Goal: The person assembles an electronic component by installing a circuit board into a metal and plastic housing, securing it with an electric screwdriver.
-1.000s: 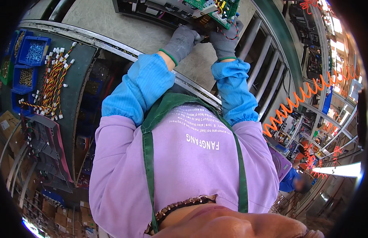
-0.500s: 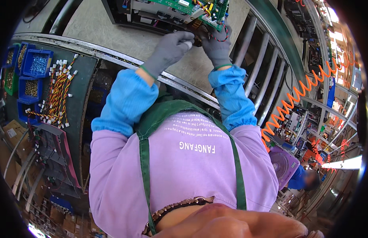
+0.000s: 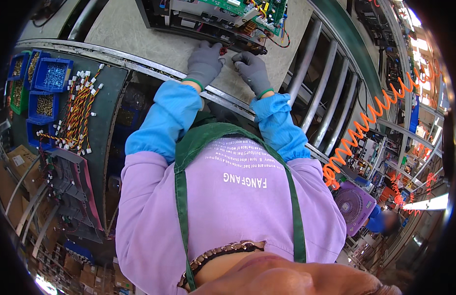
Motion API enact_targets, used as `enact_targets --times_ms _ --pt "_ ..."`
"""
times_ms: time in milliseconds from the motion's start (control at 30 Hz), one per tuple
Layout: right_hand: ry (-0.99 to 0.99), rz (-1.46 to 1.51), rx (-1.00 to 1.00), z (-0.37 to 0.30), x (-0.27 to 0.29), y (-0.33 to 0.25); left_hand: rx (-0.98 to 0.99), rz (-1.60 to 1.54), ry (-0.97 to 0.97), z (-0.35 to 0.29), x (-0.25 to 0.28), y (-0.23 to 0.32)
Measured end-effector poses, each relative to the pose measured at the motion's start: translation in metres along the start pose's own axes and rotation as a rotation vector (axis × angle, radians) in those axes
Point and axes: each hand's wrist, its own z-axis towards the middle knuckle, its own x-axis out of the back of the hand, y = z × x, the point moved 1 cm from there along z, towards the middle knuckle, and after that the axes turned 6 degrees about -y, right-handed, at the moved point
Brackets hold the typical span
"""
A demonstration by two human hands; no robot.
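My left hand point(image 3: 205, 63), in a grey glove, is closed with a small bunch of thin red and dark wires point(image 3: 223, 50) between finger and thumb. To its right, my right hand point(image 3: 251, 73), gloved alike, has its fingers curled in; whatever they hold, if anything, is hidden. Both hands are just in front of an open black equipment chassis point(image 3: 198, 34). On top of the chassis sits a green circuit board point(image 3: 272, 14) with coloured wires. A twisted red and black cable point(image 3: 282, 45) loops out from the board's right corner.
At left, blue bins point(image 3: 53, 76) of screws stand beside a pile of red, yellow and black wire harnesses point(image 3: 80, 110). A grey panel point(image 3: 75, 191) lies nearer. Metal rollers point(image 3: 311, 73) run at right, near a coiled orange hose point(image 3: 355, 130) and a purple fan point(image 3: 353, 206).
My right hand has come away from the board's corner, back toward me and left. The left hand's fingers now point forward, at the red and dark wires. The cable loop hangs uncovered.
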Motion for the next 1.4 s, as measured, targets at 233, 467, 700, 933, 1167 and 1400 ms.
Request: enact_targets --times_ms 233,467,700,933,1167,1400 --pt "-0.042 0.529 -0.218 -0.005 0.002 -0.01 0.051 0.113 0.019 0.014 -0.017 -0.002" --pt "-0.144 0.663 -0.225 0.01 -0.01 -0.016 0.076 -0.013 -0.011 0.017 -0.016 0.008" --pt "-0.019 0.217 -0.11 0.013 -0.011 0.004 -0.025 0.124 0.013 0.01 -0.018 0.013" --pt "0.139 -0.732 0.175 0.031 -0.014 -0.043 -0.086 -0.151 0.106 0.013 -0.03 -0.005" --pt "-0.048 -0.789 0.177 0.069 -0.008 -0.041 -0.11 -0.286 0.153 0.008 -0.033 -0.018" --pt "-0.08 -0.875 0.355 0.034 0.001 -0.026 -0.134 -0.367 0.196 0.011 -0.038 -0.016"
